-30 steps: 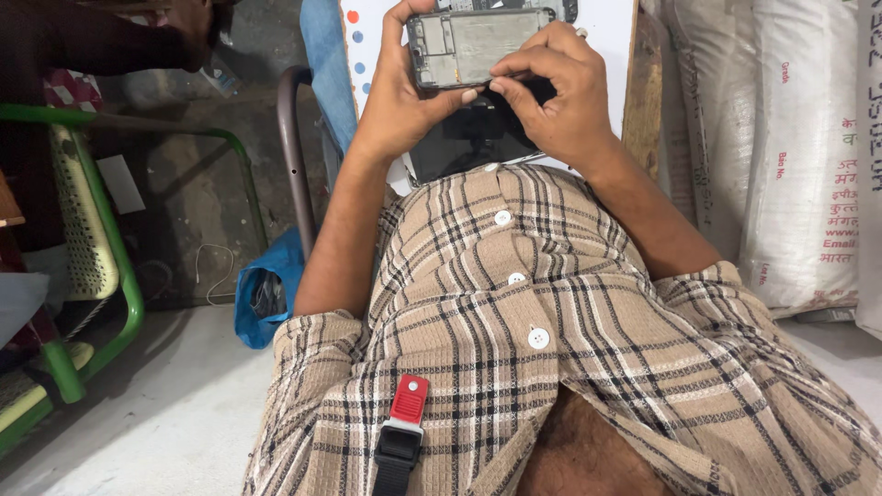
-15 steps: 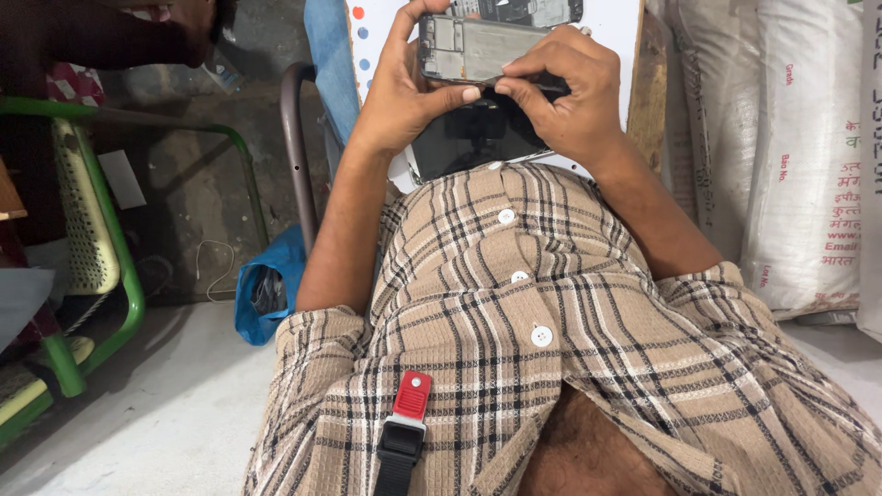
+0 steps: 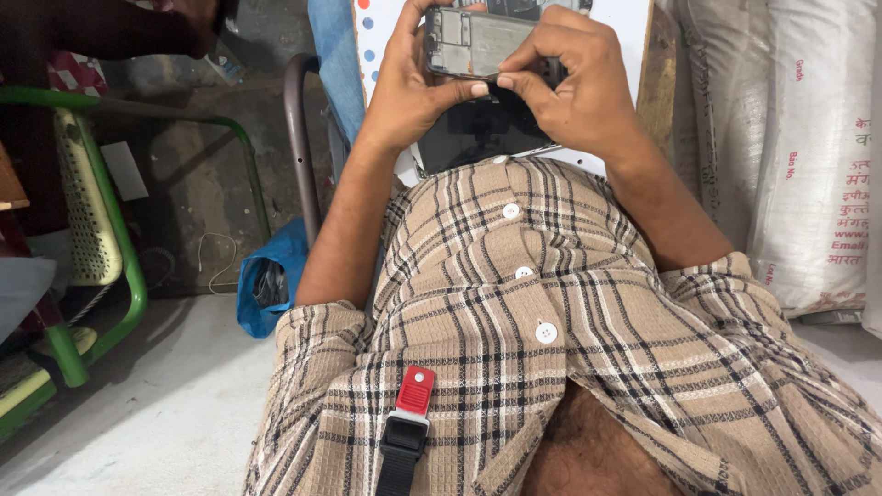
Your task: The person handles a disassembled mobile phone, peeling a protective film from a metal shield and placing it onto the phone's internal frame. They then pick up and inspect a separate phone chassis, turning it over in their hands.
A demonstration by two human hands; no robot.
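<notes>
We held an opened smartphone (image 3: 478,41) up near the top edge of the view, above the white board (image 3: 634,28) in front of us, its back cover already off so that the grey inner frame and circuit parts lay bare. Our left hand (image 3: 413,83) was wrapped around the phone's left side, thumb laid along its lower edge, while our right hand (image 3: 570,83) pinched narrowly at that same lower edge, fingertips closed on something too small for us to make out. We judged the opening-up as done and the work on the insides as under way, though how much of it remained we could not tell. A dark screen panel (image 3: 478,138) lay beneath our hands, against the plaid shirt (image 3: 551,303). The phone's upper end was partly cut off.
</notes>
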